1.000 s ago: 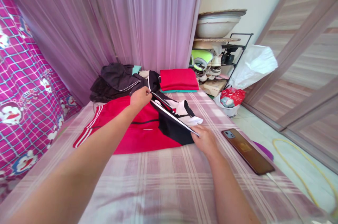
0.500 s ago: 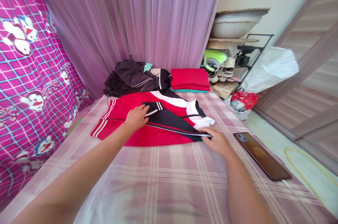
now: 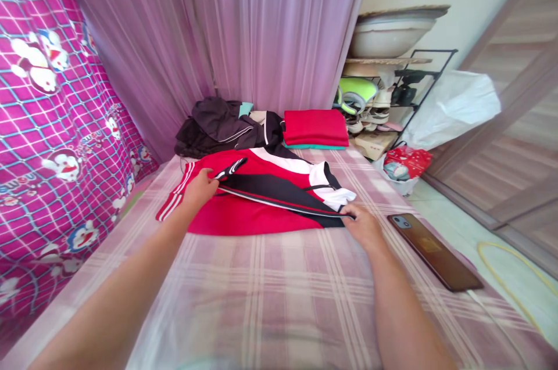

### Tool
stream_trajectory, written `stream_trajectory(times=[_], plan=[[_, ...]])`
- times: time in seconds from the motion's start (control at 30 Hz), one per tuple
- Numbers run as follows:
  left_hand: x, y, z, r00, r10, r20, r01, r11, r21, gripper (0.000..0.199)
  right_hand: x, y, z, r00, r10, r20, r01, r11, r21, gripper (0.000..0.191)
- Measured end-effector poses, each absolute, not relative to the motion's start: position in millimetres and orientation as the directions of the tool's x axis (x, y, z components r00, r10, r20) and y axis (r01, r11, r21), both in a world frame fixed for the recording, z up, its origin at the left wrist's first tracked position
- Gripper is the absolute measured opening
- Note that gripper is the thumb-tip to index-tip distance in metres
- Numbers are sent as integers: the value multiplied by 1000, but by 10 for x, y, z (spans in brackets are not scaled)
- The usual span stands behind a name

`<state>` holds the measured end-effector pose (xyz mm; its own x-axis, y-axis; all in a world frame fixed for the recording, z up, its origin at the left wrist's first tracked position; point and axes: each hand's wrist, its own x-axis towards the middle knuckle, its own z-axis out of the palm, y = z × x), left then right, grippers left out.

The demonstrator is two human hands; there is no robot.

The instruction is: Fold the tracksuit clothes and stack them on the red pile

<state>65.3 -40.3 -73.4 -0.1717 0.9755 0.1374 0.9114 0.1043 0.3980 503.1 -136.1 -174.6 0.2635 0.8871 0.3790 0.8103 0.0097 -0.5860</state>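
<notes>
A red, white and black jacket [image 3: 257,219] lies on the plaid bedsheet [image 3: 279,294], its striped hem at the left and its white collar at the right. One black sleeve [image 3: 279,189] with white and red piping runs across its front. My left hand [image 3: 203,185] is closed on the sleeve near its striped cuff, which is slightly raised. At the shoulder end, my right hand [image 3: 361,223] pinches the piped edge of the same sleeve.
Behind the jacket are a heap of dark clothes [image 3: 218,126] and a folded red cloth [image 3: 316,128]. A phone [image 3: 436,251] with a cable lies at the right edge of the bed. Beyond stands a rack [image 3: 425,100] with shoes and a basin.
My left hand has moved left and closed on the sleeve, drawing the cuff up and leftward. My right hand has closed more firmly on the shoulder end and shifted slightly right.
</notes>
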Motion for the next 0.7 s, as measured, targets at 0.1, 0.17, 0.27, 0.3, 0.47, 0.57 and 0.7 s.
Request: stream_trajectory(times=[0.1, 0.17, 0.27, 0.3, 0.47, 0.57, 0.7], plan=[[516, -606, -885, -106, 969, 221, 956, 38, 290, 66, 5025, -1375, -1734, 234, 910, 342, 788, 28, -614, 20], [522, -684, -911, -42, 958, 283, 967, -33, 253, 73, 5014, -1385, -1718, 226, 917, 329, 762, 43, -646, 23], [613, -661, -847, -75, 971, 228, 951, 1, 309, 83, 4970, -1400, -1670, 185, 917, 353, 721, 118, -683, 24], [645, -625, -816, -115, 975, 192, 944, 47, 328, 87, 4951, -1403, -1651, 158, 913, 376, 714, 157, -683, 23], [662, -472, -707, -287, 937, 198, 910, 202, 363, 79, 4910, -1400, -1609, 89, 881, 464, 723, 264, -639, 21], [539, -529, -655, -310, 914, 262, 894, 186, 408, 76, 4943, -1387, -1653, 205, 857, 473, 745, 177, -643, 24], [286, -752, -629, -250, 897, 364, 870, 43, 491, 52, 4965, -1368, -1719, 284, 846, 452, 756, 93, -648, 26]])
